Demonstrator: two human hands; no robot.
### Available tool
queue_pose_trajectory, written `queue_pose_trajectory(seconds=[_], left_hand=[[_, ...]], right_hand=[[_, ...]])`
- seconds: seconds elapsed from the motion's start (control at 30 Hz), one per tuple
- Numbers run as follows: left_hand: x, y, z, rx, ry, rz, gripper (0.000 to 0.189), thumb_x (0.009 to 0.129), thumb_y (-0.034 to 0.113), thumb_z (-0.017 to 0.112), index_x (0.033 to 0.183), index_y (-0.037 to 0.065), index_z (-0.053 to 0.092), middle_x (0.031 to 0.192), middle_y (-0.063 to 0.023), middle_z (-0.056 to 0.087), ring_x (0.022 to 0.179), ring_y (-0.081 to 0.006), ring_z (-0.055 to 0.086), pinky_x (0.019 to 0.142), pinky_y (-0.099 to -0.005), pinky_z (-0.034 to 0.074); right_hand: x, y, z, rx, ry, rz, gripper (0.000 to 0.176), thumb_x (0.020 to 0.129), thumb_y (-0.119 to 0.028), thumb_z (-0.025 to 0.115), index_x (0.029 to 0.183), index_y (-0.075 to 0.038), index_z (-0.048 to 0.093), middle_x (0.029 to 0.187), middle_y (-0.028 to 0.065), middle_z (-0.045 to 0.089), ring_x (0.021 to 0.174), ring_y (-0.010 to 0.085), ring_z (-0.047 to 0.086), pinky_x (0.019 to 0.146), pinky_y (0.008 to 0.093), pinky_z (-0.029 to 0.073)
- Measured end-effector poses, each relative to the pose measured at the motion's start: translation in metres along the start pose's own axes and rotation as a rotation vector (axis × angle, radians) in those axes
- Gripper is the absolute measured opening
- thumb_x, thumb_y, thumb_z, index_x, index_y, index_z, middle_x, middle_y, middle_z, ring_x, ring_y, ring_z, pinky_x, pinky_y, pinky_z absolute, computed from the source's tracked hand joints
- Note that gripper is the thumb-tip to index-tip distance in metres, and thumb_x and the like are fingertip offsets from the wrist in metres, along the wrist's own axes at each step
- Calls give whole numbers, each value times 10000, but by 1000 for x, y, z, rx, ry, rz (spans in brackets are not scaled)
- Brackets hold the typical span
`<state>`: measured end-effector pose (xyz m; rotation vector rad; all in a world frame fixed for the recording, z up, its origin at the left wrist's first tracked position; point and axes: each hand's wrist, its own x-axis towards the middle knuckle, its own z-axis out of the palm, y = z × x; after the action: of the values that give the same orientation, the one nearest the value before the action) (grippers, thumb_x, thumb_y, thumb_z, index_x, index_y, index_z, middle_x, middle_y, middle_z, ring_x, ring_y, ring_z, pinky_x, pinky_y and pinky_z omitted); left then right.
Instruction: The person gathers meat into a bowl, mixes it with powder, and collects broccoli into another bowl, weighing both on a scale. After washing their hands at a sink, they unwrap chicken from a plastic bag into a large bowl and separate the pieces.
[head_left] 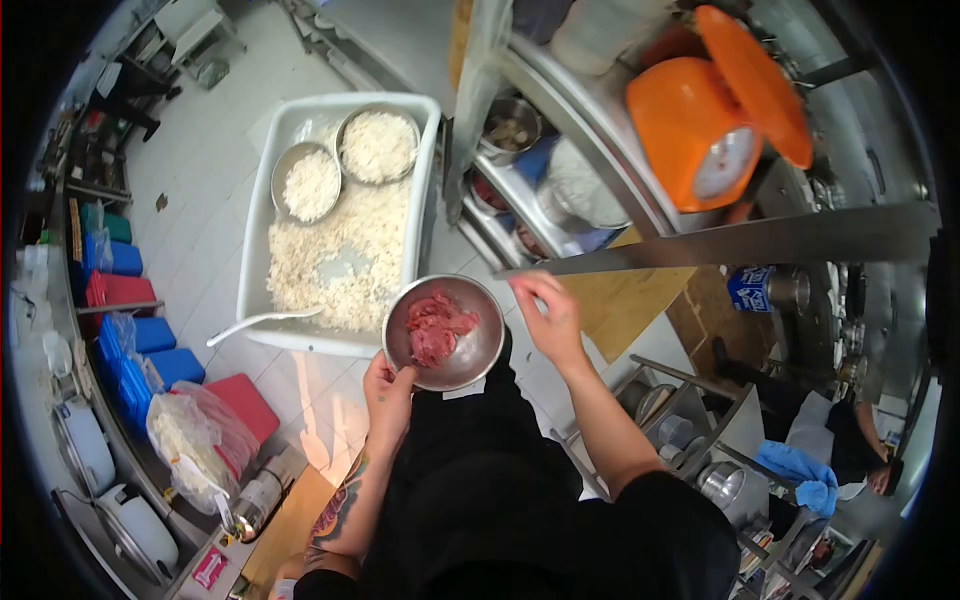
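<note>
My left hand (388,388) grips the near-left rim of a round metal bowl (484,350), thumb over the edge. Pieces of raw red meat (436,328) lie inside the bowl. To the right of it, my right hand (548,318) is raised with loosely bent fingers apart, holding nothing, the fingertips right at the end of a long metal edge (590,257). Beyond the bowl stands a large white tub (425,190) of cooked rice (300,255). Two metal bowls of rice (378,146) (312,185) sit in it, and a white paddle (262,320) rests across its near rim.
An orange scale (680,125) stands on the upper right shelf, above metal containers (510,130). Blue bins (135,345) and a red one (243,408) line the left, near a plastic bag (205,440). A wire rack (700,390) stands at right; another person (815,425) is beyond it.
</note>
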<state>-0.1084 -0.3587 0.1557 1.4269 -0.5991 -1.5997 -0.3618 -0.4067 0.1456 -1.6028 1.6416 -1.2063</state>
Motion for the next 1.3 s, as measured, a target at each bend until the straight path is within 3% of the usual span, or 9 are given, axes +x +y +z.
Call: queue_pose_trajectory(seconds=[0.23,0.3,0.4,0.6,0.87,1.07,1.1,1.2,1.3], left_hand=[[8,-62,74,-64,-226,-169,452,787,-87,581,1179,53,405,1105,-96,533,877,-188,651,596,-299,592],[-1,-72,95,-36,-267,-188,517,782,-86,586,1233,56,379,1164,-105,510,895,-202,648,606,-317,608],[-13,-83,117,-51,-301,-282,616,767,-82,584,1317,73,353,1214,-107,497,981,-226,636,616,-320,614],[-25,-106,139,-56,-287,-286,606,774,-68,584,1314,74,347,1211,-124,503,1025,-260,625,658,-380,641],[-29,-108,160,-21,-269,-290,643,785,-63,581,1349,81,305,1232,-168,488,1021,-292,636,664,-410,642],[-5,-118,214,-8,-385,-313,749,770,-22,575,1423,114,233,1335,-193,435,1061,-346,628,725,-470,636],[-1,-117,229,4,-404,-323,749,770,-22,575,1423,114,233,1335,-193,435,1061,-346,628,725,-470,636],[8,-111,270,-29,-471,-342,777,756,-37,554,1438,131,221,1347,-185,437,1075,-352,630,750,-483,634],[16,-102,300,-62,-552,-245,797,742,-56,539,1443,141,217,1340,-182,451,1091,-350,630,759,-490,635]], right_hand=[[6,51,-164,-16,241,445,149,941,-78,628,1028,7,713,942,57,701,853,126,644,745,265,519],[60,40,-174,-35,324,136,149,946,-83,609,1006,18,701,907,57,695,803,145,636,717,269,508],[125,130,-170,-644,278,-247,144,923,-92,636,983,24,698,855,51,683,743,151,628,682,274,499],[154,174,-145,-145,98,273,143,904,-88,654,987,19,700,839,48,676,732,152,623,669,278,495],[172,166,-135,660,94,551,150,879,-83,678,992,13,704,818,45,667,717,153,617,651,284,490],[177,122,-177,912,55,612,161,861,-79,696,996,8,706,801,42,660,706,153,613,638,288,486],[168,113,-192,911,81,614,161,861,-79,696,996,8,706,801,42,660,706,153,613,638,288,486],[133,67,-238,-71,-470,421,296,763,-47,756,1056,-23,730,913,69,723,815,156,658,709,305,537],[71,85,-245,-52,-388,353,232,800,-59,737,1030,-27,738,947,100,736,884,160,674,749,315,543]])
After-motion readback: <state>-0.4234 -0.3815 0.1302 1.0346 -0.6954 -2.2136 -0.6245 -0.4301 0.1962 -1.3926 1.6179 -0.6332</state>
